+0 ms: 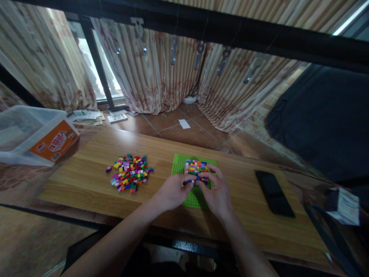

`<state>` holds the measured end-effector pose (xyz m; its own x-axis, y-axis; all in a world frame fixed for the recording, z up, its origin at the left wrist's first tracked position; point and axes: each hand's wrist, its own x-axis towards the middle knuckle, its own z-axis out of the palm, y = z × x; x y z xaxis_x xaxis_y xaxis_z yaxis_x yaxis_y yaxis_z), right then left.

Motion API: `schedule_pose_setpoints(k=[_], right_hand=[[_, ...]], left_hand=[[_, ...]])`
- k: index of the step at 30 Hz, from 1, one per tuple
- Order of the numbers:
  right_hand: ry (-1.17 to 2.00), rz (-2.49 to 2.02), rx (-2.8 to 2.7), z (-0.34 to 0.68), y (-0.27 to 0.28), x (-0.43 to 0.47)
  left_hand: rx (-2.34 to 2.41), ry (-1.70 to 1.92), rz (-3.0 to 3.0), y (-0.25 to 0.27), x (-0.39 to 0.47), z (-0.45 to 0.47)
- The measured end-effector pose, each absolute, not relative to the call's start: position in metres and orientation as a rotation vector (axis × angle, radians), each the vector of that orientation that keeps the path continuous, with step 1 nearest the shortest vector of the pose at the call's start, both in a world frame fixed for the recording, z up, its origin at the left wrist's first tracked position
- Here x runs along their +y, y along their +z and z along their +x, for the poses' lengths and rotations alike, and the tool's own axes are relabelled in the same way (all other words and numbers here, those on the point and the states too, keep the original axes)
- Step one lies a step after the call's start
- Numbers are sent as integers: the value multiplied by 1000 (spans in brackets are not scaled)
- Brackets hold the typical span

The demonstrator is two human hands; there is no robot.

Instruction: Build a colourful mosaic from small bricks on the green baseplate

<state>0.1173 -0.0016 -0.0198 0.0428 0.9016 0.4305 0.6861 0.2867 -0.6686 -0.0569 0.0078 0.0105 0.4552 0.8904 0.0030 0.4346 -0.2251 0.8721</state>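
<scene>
On the wooden board lies a green studded baseplate, carrying a block of many-coloured toy bricks. My left hand reaches in from the left, its thumb and fingers closed together at the near edge of the block. From the right, my right hand has its thumb and fingers at the same near edge, around blue and purple bricks. Both sets of fingertips nearly meet there. Whether a loose brick is pinched between them is too small to make out. Left of the plate is a pile of loose coloured bricks.
A black phone lies on the right of the wooden board. At the far left stands a clear plastic bin with an orange label. Papers lie behind the board, and striped curtains hang beyond. A dark bar crosses overhead.
</scene>
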Motion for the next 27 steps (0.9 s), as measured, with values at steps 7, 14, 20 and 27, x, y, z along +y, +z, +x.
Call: schedule_pose_setpoints(k=[7, 14, 20, 27], right_hand=[[440, -1514, -1570, 119, -20, 0], [697, -1534, -1373, 118, -22, 1], [725, -1512, -1251, 110, -27, 4], [790, -1525, -1171, 112, -29, 11]], left_hand=[[1167, 646, 1872, 13, 7, -56], [1167, 600, 1899, 16, 7, -56], [1176, 612, 1903, 16, 7, -56], [1203, 609, 1906, 14, 5, -55]])
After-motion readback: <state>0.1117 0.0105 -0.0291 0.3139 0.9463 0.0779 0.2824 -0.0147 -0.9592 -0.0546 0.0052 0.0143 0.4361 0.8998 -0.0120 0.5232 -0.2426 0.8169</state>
